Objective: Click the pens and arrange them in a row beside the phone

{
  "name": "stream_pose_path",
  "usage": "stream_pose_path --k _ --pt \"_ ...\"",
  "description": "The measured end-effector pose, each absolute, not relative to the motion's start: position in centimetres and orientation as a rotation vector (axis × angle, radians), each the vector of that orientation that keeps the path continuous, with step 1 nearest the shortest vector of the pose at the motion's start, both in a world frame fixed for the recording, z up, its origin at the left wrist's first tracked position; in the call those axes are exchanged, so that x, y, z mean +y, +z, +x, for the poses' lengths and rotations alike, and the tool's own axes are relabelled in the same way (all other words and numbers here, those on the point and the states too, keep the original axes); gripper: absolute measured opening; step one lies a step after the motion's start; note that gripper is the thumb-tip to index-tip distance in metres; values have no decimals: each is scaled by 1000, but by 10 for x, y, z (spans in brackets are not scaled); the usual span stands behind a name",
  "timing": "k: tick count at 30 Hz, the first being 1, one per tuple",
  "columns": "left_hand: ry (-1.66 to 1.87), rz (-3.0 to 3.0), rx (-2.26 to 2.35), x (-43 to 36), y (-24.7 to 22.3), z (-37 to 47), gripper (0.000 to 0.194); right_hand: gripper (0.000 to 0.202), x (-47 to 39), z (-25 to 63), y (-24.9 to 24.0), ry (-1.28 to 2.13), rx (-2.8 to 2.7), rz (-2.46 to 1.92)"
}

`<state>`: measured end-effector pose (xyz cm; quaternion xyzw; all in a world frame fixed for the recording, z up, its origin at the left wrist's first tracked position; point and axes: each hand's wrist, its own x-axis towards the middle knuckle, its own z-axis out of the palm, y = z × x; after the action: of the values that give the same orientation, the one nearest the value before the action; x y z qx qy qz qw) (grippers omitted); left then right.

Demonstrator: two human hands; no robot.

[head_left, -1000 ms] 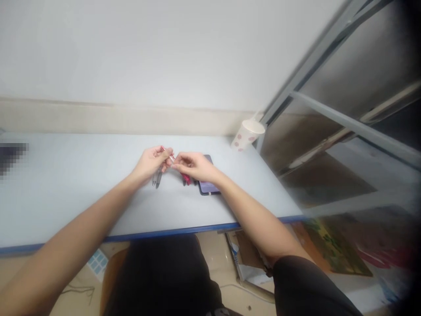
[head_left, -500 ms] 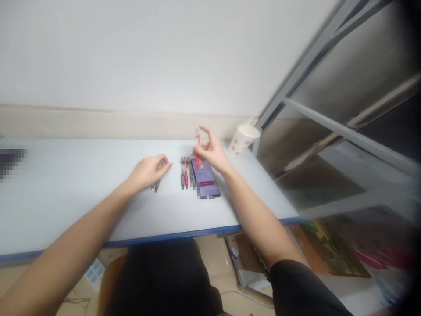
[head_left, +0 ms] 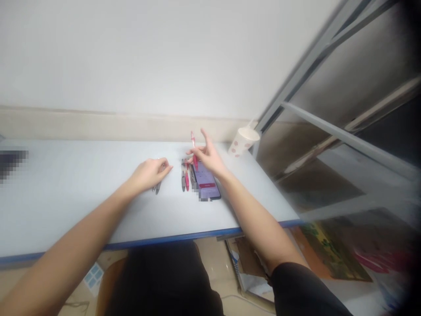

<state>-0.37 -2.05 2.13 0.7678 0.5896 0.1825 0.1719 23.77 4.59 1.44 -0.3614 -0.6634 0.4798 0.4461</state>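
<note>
My right hand (head_left: 208, 156) pinches a red pen (head_left: 195, 162) between thumb and fingers, its index finger stretched up. The pen stands nearly upright, tilted a little left, over a phone (head_left: 208, 189) with a lit screen. Left of the phone lie several pens side by side, among them a grey one (head_left: 183, 181) and a red one (head_left: 187, 180). Further left, my left hand (head_left: 151, 172) is closed, thumb and fingers together, around dark pens (head_left: 158, 188) whose lower ends stick out beneath it. Its palm hides the rest of them.
A white cup (head_left: 243, 141) with red marks and a straw stands at the back right, beside a metal frame (head_left: 312, 116). A wall borders the table (head_left: 82, 175) behind; blue edging (head_left: 177, 237) runs along its front. An open cardboard box (head_left: 246, 259) sits below.
The red pen in my right hand has tipped slightly left, and the fingers have shifted on it. My left hand stays in place on the dark pens.
</note>
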Motion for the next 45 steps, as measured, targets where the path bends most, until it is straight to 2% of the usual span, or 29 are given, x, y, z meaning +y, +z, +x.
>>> stream_pose_path --k 4,8,10,21,26,32,45 --pt "456 2171 1747 -21 24 -4 34 96 46 239 16 1197 -1643 -847" --pt "361 2158 1798 -22 28 -3 37 71 40 240 27 1137 -1767 -864" --pt "303 2160 1829 -22 29 -2 37 67 38 241 29 1122 -1805 -895" --pt "136 2187 1884 -23 28 -2 27 103 42 236 24 1329 -1577 -888" --pt "133 2158 1889 -24 29 -2 30 97 37 232 24 1411 -1538 -872" --pt "92 2129 1908 -24 31 -2 32 79 36 229 20 1501 -1517 -816" --pt "80 2151 1911 -22 29 -3 35 82 30 226 23 1470 -1526 -845"
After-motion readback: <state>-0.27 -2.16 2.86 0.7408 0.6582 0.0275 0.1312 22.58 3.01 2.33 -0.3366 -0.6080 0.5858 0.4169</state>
